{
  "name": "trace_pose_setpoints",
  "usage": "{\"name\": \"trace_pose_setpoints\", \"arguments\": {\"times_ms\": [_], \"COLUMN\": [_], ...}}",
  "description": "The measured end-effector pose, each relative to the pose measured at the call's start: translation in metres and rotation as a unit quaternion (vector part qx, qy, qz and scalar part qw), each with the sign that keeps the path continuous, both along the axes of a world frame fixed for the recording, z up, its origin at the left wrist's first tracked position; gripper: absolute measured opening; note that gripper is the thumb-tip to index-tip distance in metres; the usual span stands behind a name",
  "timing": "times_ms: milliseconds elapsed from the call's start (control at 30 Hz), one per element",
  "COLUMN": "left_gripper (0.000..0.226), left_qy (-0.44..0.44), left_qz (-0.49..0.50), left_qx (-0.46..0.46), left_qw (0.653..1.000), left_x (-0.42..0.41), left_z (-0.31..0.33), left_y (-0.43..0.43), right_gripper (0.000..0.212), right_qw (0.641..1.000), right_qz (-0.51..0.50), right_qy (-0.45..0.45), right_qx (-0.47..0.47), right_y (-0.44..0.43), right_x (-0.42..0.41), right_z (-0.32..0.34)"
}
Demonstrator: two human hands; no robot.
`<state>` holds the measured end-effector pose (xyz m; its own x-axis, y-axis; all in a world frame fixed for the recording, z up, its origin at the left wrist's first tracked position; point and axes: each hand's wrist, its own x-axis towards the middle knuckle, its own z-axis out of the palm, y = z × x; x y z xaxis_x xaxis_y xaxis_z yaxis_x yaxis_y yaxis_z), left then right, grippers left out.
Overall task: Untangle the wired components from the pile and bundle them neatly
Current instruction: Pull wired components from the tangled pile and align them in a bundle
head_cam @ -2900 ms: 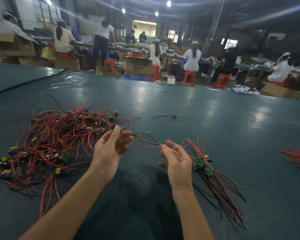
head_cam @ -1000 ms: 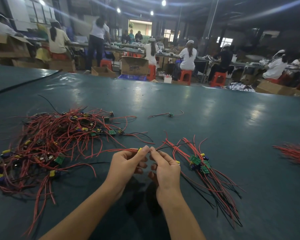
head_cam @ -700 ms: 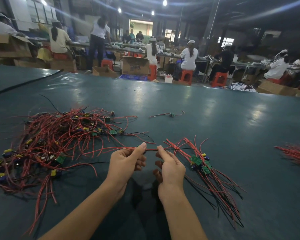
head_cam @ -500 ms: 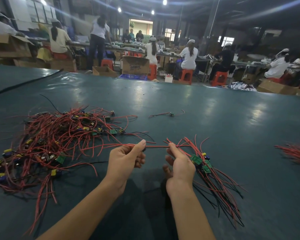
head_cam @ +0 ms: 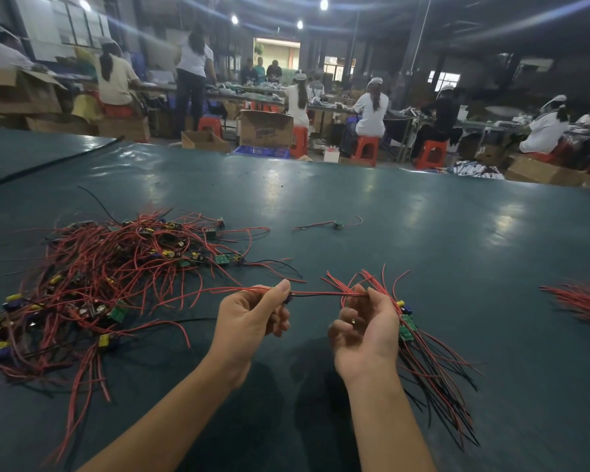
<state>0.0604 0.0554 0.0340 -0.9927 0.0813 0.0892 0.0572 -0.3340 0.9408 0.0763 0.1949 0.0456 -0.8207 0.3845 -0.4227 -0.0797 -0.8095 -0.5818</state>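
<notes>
Single head cam, wide-angle, faces fwd & down, close above table [head_cam: 423, 240], edges prob. warped

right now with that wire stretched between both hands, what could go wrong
1. The wire pinched taut between the left hand and right hand seems to trail back into the tangled pile; pulling could drag neighbours along.
2. The right hand sits against the sorted bundle, whose upturned ends could snag it.

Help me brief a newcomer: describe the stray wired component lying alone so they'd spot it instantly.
Start at the dark green table mat. Past the big tangled pile of red wires on the left, toward the far edge, lies one small green board trailing thin wires. It alone touches no other wires.
</notes>
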Motion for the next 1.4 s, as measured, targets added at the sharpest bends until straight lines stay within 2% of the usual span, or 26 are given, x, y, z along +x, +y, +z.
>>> {"name": "trace_pose_setpoints", "arguments": {"times_ms": [133,467,600,667,767,833,900,967,1067,1233,1400], "left_gripper": [0.028,0.025,0.025,0.026,0.023,0.022,0.023,0.027,0.030,0.031,0.027], "left_qy": [0.006,-0.001,-0.011,-0.019,-0.020,-0.019,-0.016,-0.007,0.033,0.064,0.033], "left_qz": [-0.012,-0.024,-0.006,0.006,0.016,0.019,0.017,0.011,-0.007,-0.024,0.017], "left_qx": [-0.001,-0.005,0.010,0.016,0.026,0.031,0.028,0.016,-0.042,-0.106,-0.044], "left_qw": [1.000,1.000,1.000,1.000,0.999,0.999,0.999,1.000,0.999,0.992,0.998], "left_x": [0.000,-0.002,-0.003,-0.004,-0.005,-0.005,-0.006,-0.005,-0.003,-0.001,-0.006], "left_z": [0.000,0.000,0.001,0.001,0.002,0.002,0.002,0.000,-0.003,-0.002,0.000], "left_y": [-0.001,-0.005,-0.006,-0.007,-0.006,-0.006,-0.006,-0.006,-0.005,-0.003,-0.004], "right_gripper": [0.027,0.025,0.031,0.040,0.066,0.071,0.063,0.045,0.029,0.031,0.031], "right_qw": [0.999,0.998,0.992,0.985,0.973,0.965,0.953,0.937,0.916,0.927,0.957], "right_qz": [-0.018,-0.044,-0.045,-0.036,-0.020,-0.008,0.007,0.037,0.077,0.059,0.011], "right_qy": [-0.007,0.015,0.027,0.027,0.036,0.055,0.071,0.084,0.101,0.052,0.031], "right_qx": [0.041,0.029,0.113,0.169,0.227,0.258,0.296,0.336,0.380,0.366,0.290], "right_y": [0.000,0.003,0.000,-0.005,-0.015,-0.023,-0.031,-0.038,-0.049,-0.048,-0.028], "right_x": [-0.001,-0.003,-0.002,-0.002,0.000,0.002,0.004,0.006,0.007,0.003,-0.003], "right_z": [0.001,0.001,0.001,0.001,0.000,0.000,-0.001,-0.004,-0.008,-0.011,-0.006]}}
